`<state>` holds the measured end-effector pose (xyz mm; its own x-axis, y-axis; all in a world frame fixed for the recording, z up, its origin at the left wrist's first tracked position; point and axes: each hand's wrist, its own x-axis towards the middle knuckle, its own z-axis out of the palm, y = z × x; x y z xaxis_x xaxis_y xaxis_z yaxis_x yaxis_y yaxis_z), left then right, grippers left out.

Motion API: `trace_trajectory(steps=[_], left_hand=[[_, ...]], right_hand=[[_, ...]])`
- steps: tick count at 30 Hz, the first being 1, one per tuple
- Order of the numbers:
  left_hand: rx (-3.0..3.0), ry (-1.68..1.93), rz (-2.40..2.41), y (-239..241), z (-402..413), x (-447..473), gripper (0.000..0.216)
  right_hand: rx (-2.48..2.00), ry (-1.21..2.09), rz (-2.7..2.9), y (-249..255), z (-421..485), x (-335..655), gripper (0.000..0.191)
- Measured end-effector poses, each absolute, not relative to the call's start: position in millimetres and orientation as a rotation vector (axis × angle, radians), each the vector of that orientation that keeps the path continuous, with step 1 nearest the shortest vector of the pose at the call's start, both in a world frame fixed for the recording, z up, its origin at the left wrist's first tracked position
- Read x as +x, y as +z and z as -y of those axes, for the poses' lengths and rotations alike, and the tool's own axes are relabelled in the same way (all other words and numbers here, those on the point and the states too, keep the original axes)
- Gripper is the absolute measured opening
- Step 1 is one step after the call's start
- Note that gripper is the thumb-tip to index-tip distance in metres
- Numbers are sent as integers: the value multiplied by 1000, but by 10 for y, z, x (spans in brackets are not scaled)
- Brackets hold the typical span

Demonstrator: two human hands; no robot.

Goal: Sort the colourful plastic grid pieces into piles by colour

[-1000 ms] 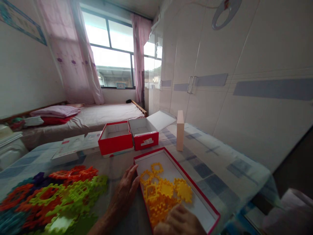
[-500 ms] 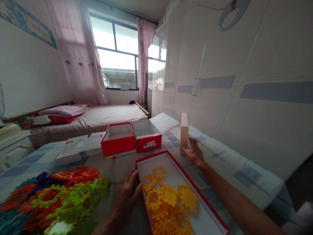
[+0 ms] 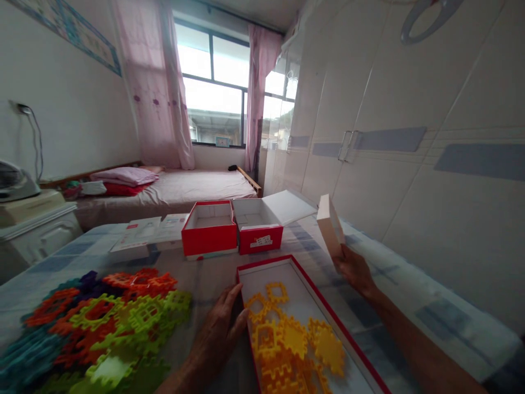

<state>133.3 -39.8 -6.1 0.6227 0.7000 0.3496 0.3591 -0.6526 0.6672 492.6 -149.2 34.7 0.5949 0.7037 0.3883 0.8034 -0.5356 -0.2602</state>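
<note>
My right hand (image 3: pixel 356 269) grips the lower end of a slim cream-white box (image 3: pixel 329 225), which is tilted with its top leaning left. My left hand (image 3: pixel 217 328) rests against the left rim of a shallow red-edged box lid (image 3: pixel 305 284), its fingers stretched and its thumb apart. Inside the lid lie several yellow plastic interlocking pieces (image 3: pixel 293 336), some solid and some with cut-out middles. Left of my left hand spreads a heap of similar pieces: lime green (image 3: pixel 147 314), orange (image 3: pixel 141 279), teal (image 3: pixel 30 350) and dark purple (image 3: pixel 93 284).
Two open red boxes (image 3: pixel 210 241) (image 3: pixel 261 239) stand side by side beyond the lid, the right one with its white flap (image 3: pixel 289 207) raised. White flat packaging (image 3: pixel 141 232) lies to their left. A checked cloth (image 3: pixel 443 323) covers the table. A bed and wardrobe stand behind.
The cream-white box has gone from upright to tilted, turning more of its side into view. My left hand keeps its place at the lid. The whole view has shifted as my head turned left.
</note>
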Motion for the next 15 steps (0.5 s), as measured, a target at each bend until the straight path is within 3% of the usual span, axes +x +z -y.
trace_trajectory(steps=[8, 15], left_hand=[[2296, 817, -832, -34, 406, 1340, 46], [2285, 859, -818, -79, 386, 1345, 45]], right_hand=[[-2647, -489, 1439, 371, 2115, 4973, 33], [-2588, -526, 1616, 341, 1810, 4923, 34]])
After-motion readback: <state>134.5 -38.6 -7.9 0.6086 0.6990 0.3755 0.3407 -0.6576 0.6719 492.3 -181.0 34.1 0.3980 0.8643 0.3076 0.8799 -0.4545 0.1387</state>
